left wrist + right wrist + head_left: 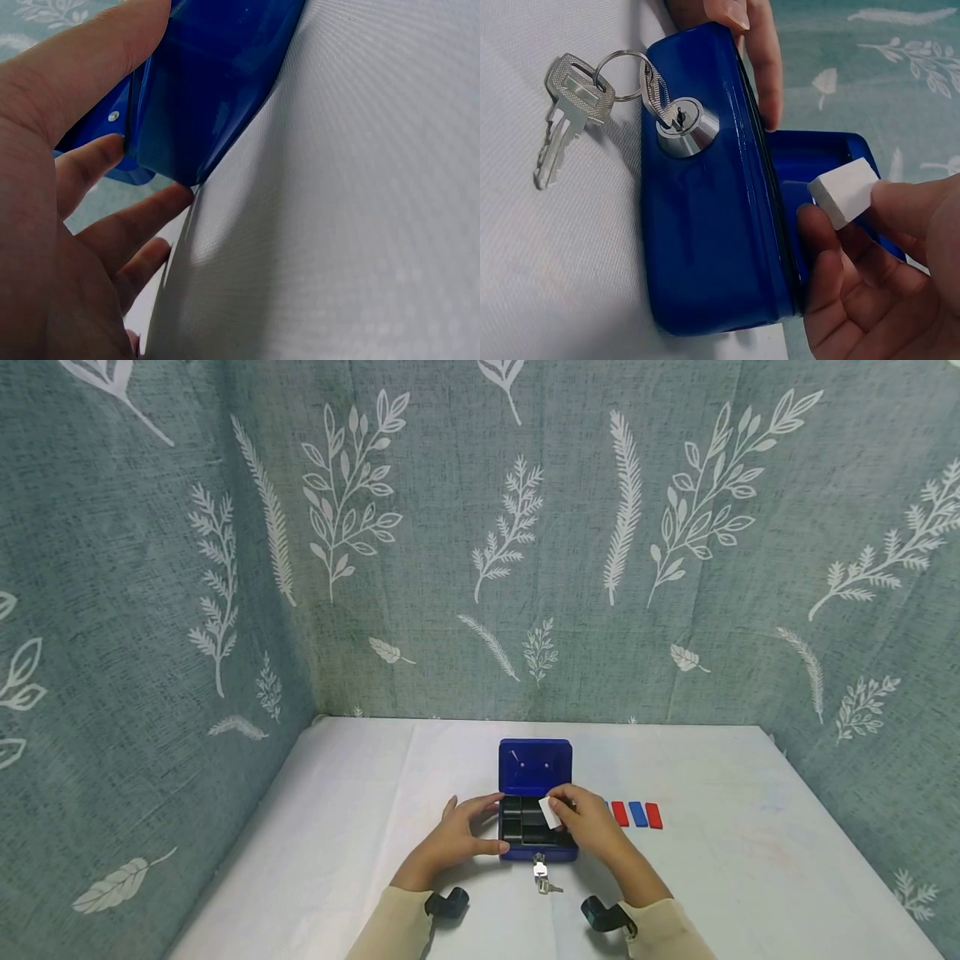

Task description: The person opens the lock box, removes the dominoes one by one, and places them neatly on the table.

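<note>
A small blue cash box (537, 852) stands open on the white table, its lid (535, 767) upright and a black tray (522, 822) inside. My left hand (467, 835) holds the box's left side (202, 82), thumb at the front corner, fingers along the wall. My right hand (588, 821) pinches a white block (550, 812) over the tray; in the right wrist view the white block (845, 192) sits between thumb and fingertips above the box rim (769, 195). A key (660, 94) is in the front lock, with a second key (562, 120) hanging on the ring.
Red and blue blocks (637, 814) lie in a row on the table just right of the box. The white table (750, 852) is enclosed by leaf-patterned grey-green cloth walls (480, 543) behind and on both sides.
</note>
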Tool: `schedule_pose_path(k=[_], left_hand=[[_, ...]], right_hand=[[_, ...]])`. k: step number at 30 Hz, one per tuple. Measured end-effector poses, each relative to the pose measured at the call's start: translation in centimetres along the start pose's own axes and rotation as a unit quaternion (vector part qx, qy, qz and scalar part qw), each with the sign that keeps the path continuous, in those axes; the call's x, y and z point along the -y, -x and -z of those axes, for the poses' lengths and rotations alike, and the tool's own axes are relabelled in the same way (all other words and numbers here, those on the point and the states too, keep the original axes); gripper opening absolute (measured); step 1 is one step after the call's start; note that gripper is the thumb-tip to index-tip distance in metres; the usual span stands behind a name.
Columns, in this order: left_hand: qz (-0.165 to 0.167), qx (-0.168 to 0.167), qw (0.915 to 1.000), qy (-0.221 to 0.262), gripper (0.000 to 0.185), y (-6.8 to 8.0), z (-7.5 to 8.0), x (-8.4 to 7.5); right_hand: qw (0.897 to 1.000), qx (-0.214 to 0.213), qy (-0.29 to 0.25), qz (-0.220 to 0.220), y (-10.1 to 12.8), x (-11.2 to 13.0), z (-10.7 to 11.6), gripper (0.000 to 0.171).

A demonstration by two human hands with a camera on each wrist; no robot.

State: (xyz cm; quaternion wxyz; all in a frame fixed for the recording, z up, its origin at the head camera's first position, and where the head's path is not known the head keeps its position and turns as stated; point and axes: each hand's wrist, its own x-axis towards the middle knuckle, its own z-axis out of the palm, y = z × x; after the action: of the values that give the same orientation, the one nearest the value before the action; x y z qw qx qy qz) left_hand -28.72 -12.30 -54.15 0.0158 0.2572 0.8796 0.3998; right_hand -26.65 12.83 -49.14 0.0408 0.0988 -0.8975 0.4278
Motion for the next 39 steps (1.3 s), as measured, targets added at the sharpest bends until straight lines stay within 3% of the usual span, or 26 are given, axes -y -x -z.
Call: schedule_pose_path(k=[22,39], left_hand=[[-0.001,-0.001,1.0000,0.005,0.085,0.1,0.1,-0.1],[0.000,0.000,1.0000,0.003,0.084,0.0,0.0,0.1]], right_hand=[[0.992,0.019,-0.121,-0.016,0.2,-1.2,1.3,0.024],[0.995,0.002,-0.103,-0.015,0.3,-2.8,2.6,0.023]])
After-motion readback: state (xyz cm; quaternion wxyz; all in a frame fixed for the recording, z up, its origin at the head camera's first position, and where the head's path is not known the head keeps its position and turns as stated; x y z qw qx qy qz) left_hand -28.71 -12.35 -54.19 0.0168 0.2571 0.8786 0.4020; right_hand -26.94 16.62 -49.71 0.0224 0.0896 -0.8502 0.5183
